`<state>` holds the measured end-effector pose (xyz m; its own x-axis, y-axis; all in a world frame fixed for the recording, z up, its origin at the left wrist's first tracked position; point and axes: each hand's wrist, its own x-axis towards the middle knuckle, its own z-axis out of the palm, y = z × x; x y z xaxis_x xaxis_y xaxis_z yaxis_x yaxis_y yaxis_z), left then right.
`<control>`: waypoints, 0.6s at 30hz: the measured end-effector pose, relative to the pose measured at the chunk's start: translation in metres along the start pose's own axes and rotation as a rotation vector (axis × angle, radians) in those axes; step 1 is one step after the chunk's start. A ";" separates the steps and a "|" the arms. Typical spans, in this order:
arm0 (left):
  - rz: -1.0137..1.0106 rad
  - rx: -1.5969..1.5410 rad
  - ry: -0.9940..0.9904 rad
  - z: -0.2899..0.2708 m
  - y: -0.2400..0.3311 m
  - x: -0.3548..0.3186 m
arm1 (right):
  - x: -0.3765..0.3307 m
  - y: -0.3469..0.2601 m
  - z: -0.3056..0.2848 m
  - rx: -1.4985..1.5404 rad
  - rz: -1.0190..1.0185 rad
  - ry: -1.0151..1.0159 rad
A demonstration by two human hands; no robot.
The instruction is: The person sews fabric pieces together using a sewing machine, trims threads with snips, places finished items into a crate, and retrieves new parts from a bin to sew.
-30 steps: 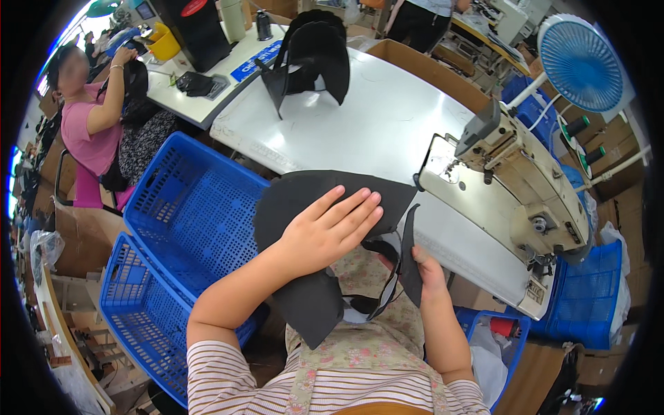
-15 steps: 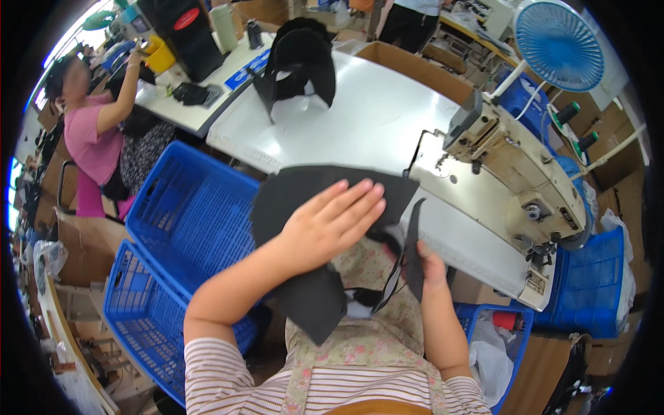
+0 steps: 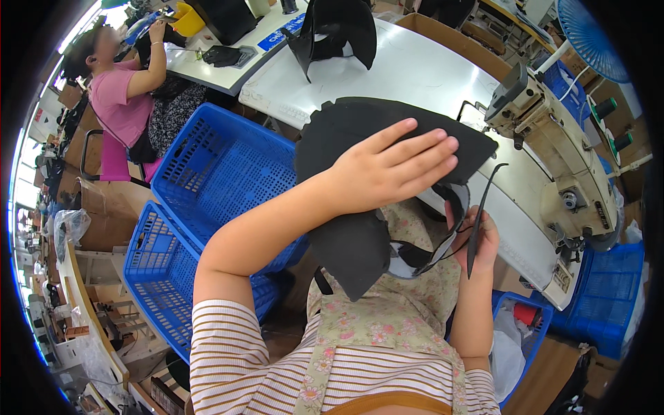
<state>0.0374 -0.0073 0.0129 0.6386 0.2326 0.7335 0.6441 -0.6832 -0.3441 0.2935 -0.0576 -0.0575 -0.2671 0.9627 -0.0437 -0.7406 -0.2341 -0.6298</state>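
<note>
A large curved black sheet piece (image 3: 351, 250), stiff-looking and with pale lining showing inside, is held in front of my apron. My left hand (image 3: 394, 168) lies flat on its upper face with fingers stretched out and slightly apart. At the right side my right hand (image 3: 482, 242) has its thumb and fingers closed round the edge of the piece. A narrow flap there is seen nearly edge-on. Part of the piece is hidden beneath my left hand and forearm. A similar black piece (image 3: 361, 31) stands upright on the white table (image 3: 415, 76) beyond.
A sewing machine (image 3: 546, 131) stands at the right, with a blue fan (image 3: 593, 41) behind it. Two blue baskets (image 3: 228, 149) are on my left; a smaller blue bin (image 3: 536, 339) is at lower right. A person in pink (image 3: 121, 97) sits at far left.
The whole view has shifted, so surroundings sit further right and higher. My left hand stays flat on the black piece. More of my right hand's fingers show, and the flap has turned edge-on.
</note>
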 end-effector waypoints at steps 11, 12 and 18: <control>0.085 0.009 0.083 -0.007 0.016 0.014 | 0.000 0.003 -0.017 0.169 -0.063 -0.014; 0.089 0.008 0.092 -0.007 0.016 0.014 | -0.001 0.004 -0.015 0.172 -0.069 0.025; 0.097 -0.002 0.112 -0.007 0.019 0.019 | -0.001 0.001 -0.012 0.162 -0.064 0.020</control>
<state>0.0585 -0.0205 0.0247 0.6465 0.0867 0.7580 0.5810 -0.6998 -0.4155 0.3008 -0.0574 -0.0674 -0.2052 0.9784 -0.0244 -0.8456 -0.1897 -0.4990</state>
